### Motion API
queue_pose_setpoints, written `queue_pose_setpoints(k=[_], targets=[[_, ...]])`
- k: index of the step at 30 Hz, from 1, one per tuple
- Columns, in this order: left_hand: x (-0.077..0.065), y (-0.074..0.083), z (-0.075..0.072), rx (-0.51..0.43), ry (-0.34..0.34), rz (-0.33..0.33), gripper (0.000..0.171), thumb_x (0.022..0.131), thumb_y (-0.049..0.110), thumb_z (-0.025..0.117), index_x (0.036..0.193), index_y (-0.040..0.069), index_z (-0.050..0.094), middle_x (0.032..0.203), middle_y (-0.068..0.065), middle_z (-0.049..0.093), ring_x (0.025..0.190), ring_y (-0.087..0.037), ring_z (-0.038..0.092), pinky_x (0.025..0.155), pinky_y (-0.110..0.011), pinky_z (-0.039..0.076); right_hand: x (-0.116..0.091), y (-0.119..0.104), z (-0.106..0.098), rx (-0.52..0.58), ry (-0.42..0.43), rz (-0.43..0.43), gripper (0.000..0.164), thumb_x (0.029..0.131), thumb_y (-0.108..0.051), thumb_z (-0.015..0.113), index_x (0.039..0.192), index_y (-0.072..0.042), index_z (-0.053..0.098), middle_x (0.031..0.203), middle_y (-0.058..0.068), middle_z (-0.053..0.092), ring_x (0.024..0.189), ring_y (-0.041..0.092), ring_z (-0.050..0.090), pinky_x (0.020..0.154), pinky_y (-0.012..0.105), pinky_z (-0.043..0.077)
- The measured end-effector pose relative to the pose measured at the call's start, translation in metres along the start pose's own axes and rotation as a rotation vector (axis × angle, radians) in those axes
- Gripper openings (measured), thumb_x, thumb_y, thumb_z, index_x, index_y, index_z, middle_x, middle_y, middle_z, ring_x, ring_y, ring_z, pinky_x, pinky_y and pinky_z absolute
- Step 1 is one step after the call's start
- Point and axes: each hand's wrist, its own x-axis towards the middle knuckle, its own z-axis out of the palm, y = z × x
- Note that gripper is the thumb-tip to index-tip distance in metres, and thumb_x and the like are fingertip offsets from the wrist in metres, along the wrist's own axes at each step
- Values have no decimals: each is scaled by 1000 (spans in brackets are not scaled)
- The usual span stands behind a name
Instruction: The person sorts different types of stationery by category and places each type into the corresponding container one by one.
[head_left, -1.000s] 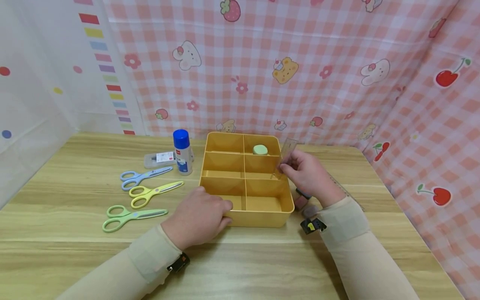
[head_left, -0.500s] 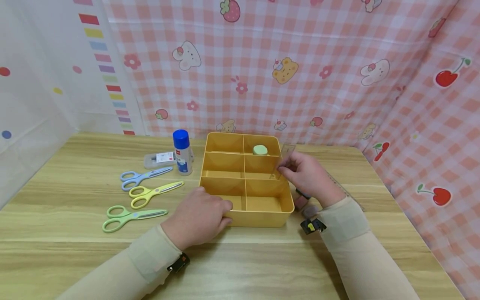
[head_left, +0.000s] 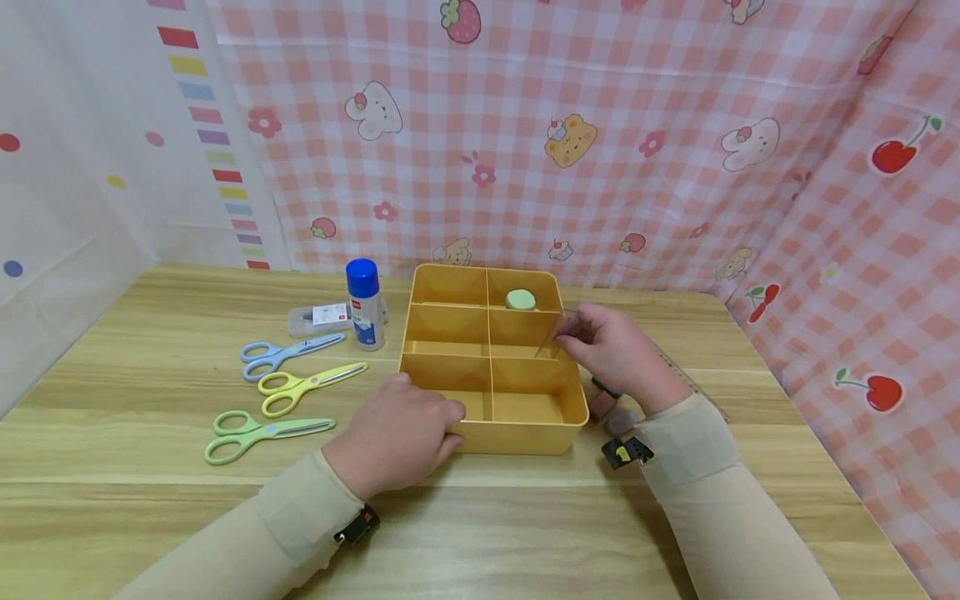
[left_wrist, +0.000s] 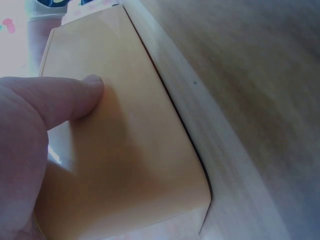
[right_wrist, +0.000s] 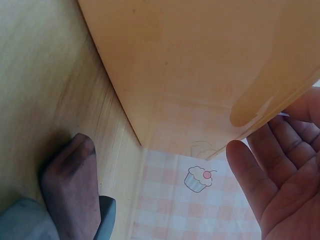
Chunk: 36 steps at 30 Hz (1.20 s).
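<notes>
A yellow-orange box (head_left: 528, 438) with several compartments stands mid-table. My left hand (head_left: 397, 433) grips its front wall near the left corner, the thumb on the outer face in the left wrist view. At the box's right wall, my right hand (head_left: 618, 350) pinches a clear ruler (head_left: 550, 335) between thumb and fingers. The ruler slants down into the middle right compartment and shows almost edge-on. A light green rounded block (head_left: 521, 299) sits in the back right compartment.
Left of the box are a blue-capped glue bottle (head_left: 366, 312), a clear case (head_left: 307, 322), and blue (head_left: 262, 360), yellow (head_left: 281, 394) and green scissors (head_left: 238, 437). Right of it lie a pinkish block (right_wrist: 72, 195), a grey piece (right_wrist: 25, 222) and another clear ruler (head_left: 697, 387).
The ruler in my right hand has tipped and sunk, its top end dropping from above the hand to fingertip level. The left hand and the box have stayed put.
</notes>
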Motion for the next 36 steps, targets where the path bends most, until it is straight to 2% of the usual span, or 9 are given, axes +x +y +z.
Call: queue_pose_setpoints(k=[15,24,36], targets=[[0,-1,1,17,21,14,28,95,40,74,76,23,61,63,12,59,55,-5,50,63,-33,36,-1,-1,-2,24,-25,16,9,100,-9,69,108,-6,72,106,11,77,98,24,73,90,45,60],[0,-1,2,26,25,20,29,95,40,74,76,23,61,62,12,59,55,-5,50,63,-34,36,0,2,-5,9,-87,14,18,99,-7,69,117,-2,70,115,12,75,108,27,71,95,47,59],[0,0,2,27,29,17,29,94,40,74,75,23,60,62,12,59,55,-5,50,63,-33,35,-3,-2,-15,69,-189,-2,30,97,-6,71,126,0,67,128,18,71,120,34,69,101,50,56]])
